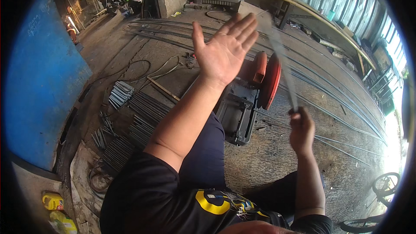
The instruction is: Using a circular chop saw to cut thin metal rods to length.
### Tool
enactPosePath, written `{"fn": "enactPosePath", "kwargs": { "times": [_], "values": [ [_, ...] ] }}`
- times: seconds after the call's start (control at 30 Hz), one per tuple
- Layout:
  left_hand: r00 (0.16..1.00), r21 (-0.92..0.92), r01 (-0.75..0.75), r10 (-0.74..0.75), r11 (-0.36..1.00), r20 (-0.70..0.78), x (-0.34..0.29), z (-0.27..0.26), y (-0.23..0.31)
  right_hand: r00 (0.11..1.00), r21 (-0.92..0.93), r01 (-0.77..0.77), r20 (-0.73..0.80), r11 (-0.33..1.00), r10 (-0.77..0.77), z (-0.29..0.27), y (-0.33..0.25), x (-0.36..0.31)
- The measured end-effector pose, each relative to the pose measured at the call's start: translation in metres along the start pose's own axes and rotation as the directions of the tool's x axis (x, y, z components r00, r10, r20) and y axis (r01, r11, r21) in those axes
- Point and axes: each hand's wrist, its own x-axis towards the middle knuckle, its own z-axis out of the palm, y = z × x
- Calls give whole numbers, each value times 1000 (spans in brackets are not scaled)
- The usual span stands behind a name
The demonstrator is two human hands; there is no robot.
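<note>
My left hand (222,58) is raised in front of me with its palm showing and fingers spread, holding nothing. In my right hand (302,132) is the lower end of a long, thin, greyish rod or strip (282,56). Motion smears it, so its exact kind cannot be told; it slants up and to the left. Behind and below my hands stands a cut-off saw (236,115) with a dark base and a red round guard (272,80). My raised left forearm hides part of the saw.
Long metal rods (333,89) stretch across the floor beyond the saw and to its right. Bundles of short cut rods (121,94) and longer dark rods (141,125) lie at left. A blue panel (39,86) stands far left, yellow containers (53,201) lower left, a bicycle wheel (385,184) lower right.
</note>
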Motion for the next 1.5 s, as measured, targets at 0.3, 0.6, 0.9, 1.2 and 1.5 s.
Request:
{"fn": "enactPosePath", "kwargs": {
  "times": [0.3,0.6,0.9,1.2,1.5],
  "values": [
    [963,247,-240,263,939,-62,9,-23,31,882,672,174,-431,720,189,-92,5,23],
    [955,232,-196,239,953,-177,6,-28,2,817,968,-37,-115,249,566,-60,24,28],
    [985,106,-119,130,987,-110,-4,1,-25,799,978,-15,-113,208,591,-44,6,31],
    [984,69,-97,106,993,-141,-10,9,-33,807,982,-37,-78,183,585,-38,7,33],
    [987,15,-67,68,998,-147,-12,12,-36,822,988,-30,-63,154,566,-37,4,32]
  ]
}}
